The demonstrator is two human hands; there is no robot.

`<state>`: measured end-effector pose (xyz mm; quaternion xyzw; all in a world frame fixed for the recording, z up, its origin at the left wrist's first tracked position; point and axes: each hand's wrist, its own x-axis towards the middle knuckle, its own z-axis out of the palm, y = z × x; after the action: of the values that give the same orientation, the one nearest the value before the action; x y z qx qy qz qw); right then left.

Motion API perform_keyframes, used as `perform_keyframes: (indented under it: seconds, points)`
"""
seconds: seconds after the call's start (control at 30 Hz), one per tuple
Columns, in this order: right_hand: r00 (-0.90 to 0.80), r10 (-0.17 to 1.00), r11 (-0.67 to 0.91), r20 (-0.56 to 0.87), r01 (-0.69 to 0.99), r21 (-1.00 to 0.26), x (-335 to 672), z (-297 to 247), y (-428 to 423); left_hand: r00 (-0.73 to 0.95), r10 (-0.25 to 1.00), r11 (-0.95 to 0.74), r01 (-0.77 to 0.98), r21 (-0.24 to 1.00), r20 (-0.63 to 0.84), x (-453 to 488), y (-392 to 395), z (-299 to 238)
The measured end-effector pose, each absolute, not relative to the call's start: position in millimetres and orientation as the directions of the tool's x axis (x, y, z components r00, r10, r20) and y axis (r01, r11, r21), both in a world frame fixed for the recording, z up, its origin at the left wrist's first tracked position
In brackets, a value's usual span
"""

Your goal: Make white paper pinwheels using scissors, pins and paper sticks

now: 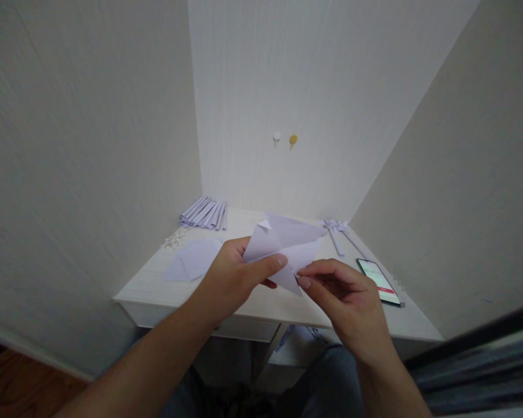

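A white paper pinwheel (283, 232) is held up over the desk, its sheet slit and spread in pointed flaps, with a small folded tip at the upper left. My left hand (239, 270) grips its left side, thumb pressed on top near the middle and fingers underneath. Thumb and index finger of my right hand (342, 290) pinch the lower right edge of the paper. Whether that pinch also contains something small is hidden.
Rolled paper sticks (204, 213) lie at the back left. Nearer are small white pieces (174, 239) and loose paper sheets (192, 259). Finished-looking pinwheels on sticks (336, 235) lie back right, beside a lit phone (380, 281). Walls enclose the white desk (253, 302).
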<state>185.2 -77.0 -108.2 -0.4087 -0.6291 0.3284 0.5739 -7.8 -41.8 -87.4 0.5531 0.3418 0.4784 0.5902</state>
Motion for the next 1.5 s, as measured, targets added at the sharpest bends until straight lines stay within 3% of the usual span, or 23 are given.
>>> perform_keyframes:
  seconds: [0.77,1.5]
  points:
    - [0.028,0.901,0.421,0.433,0.192,-0.887,187,-113,-76,0.204,0.968,-0.133,-0.06,0.989,0.143,-8,-39,-91]
    - [-0.135,0.91,0.415,0.393,0.287,-0.863,186,-105,-75,0.164,0.978,-0.122,-0.035,0.992,0.126,-17,-34,-109]
